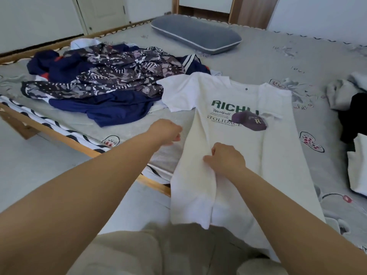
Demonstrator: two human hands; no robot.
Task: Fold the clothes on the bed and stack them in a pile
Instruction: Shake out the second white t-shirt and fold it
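We see a white T-shirt [248,155] lying face up on the bed [258,62], collar at the far end, hem at the near edge by our knees; green lettering and a purple cap print sit on its chest; its right side is folded in over the front, so the right sleeve lies across the print; its left sleeve is spread flat to the left; our right hand [226,157] rests on the shirt near its left edge, fingers curled and pinching a ridge of the cloth; our left hand [166,132] is just left of the shirt over the grey sheet, fingers curled under; we cannot tell whether it grips the shirt's edge or nothing at all; far left on the bed is a loose heap of unfolded clothes: a dark patterned garment [111,74] on top, navy clothes [103,108] under and near it, a bit of white cloth at the far end; a grey pillow [196,33] lies at the far side, well apart from the shirt; at the right edge lie more clothes, grey [339,94], black [355,116] and white [359,171], partly cut off; the wooden bed frame [59,133] runs along the left; beige trousers [158,253] fill the near bottom.
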